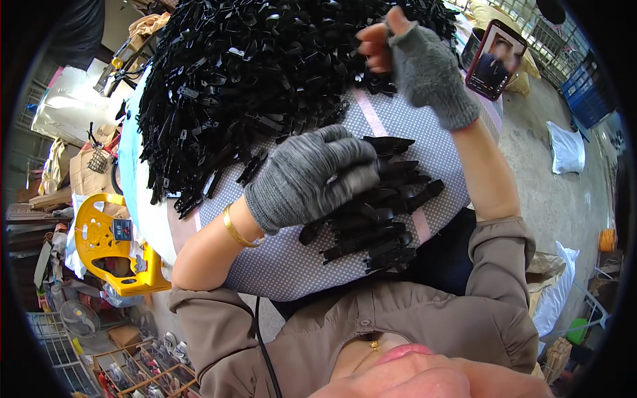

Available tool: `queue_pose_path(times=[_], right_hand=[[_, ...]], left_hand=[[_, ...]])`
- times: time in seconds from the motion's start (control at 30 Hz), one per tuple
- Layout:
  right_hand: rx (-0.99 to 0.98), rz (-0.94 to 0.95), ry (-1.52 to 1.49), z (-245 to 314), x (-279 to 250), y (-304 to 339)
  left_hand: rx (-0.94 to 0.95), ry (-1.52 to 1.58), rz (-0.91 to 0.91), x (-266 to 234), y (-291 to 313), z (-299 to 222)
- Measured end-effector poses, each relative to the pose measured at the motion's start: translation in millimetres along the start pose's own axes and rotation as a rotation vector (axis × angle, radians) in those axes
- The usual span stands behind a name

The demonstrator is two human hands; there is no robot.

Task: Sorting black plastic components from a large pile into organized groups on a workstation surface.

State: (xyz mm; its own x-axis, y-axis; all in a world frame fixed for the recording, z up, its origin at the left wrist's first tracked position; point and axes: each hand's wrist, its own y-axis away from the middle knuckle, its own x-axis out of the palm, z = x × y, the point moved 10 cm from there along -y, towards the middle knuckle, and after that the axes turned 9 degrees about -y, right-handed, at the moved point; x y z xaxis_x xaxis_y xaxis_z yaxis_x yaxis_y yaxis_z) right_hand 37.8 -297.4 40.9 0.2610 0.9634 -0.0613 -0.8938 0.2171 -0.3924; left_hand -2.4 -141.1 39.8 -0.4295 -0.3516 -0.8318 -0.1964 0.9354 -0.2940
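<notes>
A big heap of small glossy black plastic pieces (265, 60), slim and clip-like, covers the far part of a round table (285, 278) with a dotted cloth. Nearer me, similar long black pieces (371, 229) lie side by side in a rough row. My left hand (305, 176), in a grey knit glove, is curled at the left end of this row; its fingertips are blurred and what they hold is hidden. Raised over the right edge of the heap is my right hand (418, 63), in a grey fingerless glove. Its thumb points up, its fingers are apart, and nothing shows in them.
A phone (496, 61) with a lit screen stands upright at the table's far right edge, beside a dark round container (472, 45). On the left is a yellow plastic chair (109, 245). White sacks (566, 147) and a blue crate (589, 89) are on the floor to the right.
</notes>
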Motion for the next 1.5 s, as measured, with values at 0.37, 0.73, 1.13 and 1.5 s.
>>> queue_pose_path(times=[0.37, 0.73, 1.13, 1.5], right_hand=[[0.283, 0.269, 1.233, -44, 12, 5], [0.042, 0.266, 0.722, -20, 46, 10], [-0.029, 0.361, 0.270, -1, 81, 28], [0.325, 0.421, 0.037, -35, 71, 25]], left_hand=[[-0.432, -0.596, 0.020, 15, -8, 86], [-0.355, -0.150, -0.158, -4, 6, 84], [-0.115, -0.258, 0.005, 15, 5, 58], [-0.035, -0.033, -0.128, -6, 7, 42]])
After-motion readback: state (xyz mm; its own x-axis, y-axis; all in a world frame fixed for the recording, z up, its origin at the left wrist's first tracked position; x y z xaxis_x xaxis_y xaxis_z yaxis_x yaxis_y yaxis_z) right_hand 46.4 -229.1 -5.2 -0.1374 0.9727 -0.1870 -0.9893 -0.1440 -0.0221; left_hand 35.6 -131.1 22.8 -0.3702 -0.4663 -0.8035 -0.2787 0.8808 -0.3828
